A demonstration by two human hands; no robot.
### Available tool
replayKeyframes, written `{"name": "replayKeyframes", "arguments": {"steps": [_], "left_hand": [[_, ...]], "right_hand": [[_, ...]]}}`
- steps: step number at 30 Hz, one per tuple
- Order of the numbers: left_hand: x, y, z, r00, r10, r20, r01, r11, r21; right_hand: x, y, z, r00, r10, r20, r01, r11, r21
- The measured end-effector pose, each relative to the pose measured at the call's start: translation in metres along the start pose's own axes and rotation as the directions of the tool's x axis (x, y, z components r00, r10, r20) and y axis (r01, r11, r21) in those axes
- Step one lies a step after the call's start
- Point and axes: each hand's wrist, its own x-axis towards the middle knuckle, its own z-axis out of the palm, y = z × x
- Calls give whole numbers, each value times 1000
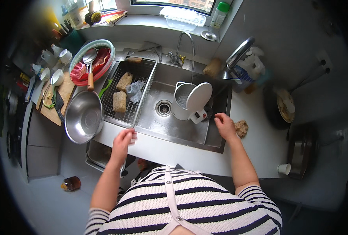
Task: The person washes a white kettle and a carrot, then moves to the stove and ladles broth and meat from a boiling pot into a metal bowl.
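My left hand (pixel 123 143) hovers, slightly blurred, near the counter's front edge below the wire basket, holding nothing that shows. My right hand (pixel 224 125) is over the right rim of the steel sink (pixel 153 129), fingers curled loosely; no held item is visible. Between them, in the sink, stands a small white electric pot (pixel 179 113) with its round lid (pixel 199 95) raised and what looks like water inside. The thin curved faucet (pixel 193 47) reaches down to the pot. A crumpled tan scrubber (pixel 241 129) lies on the counter beside my right hand.
Left in the sink, a wire basket (pixel 146 101) holds loofah-like sponges (pixel 119 102) and crumpled plastic (pixel 135 91). Farther left are a steel bowl (pixel 84 117), a colander (pixel 110 63) with red items and a ladle, and a cutting board (pixel 52 113) with a knife (pixel 59 107). A paper cup (pixel 284 169) lies right.
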Motion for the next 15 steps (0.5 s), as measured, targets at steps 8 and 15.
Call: {"name": "replayKeyframes", "arguments": {"steps": [8, 15], "left_hand": [[210, 83, 118, 830, 511, 224, -520, 566, 640], [308, 90, 191, 886, 374, 274, -406, 342, 847]], "right_hand": [[41, 24, 39, 949, 152, 276, -159, 987, 2], [73, 29, 13, 668, 72, 741, -208, 974, 94]]}}
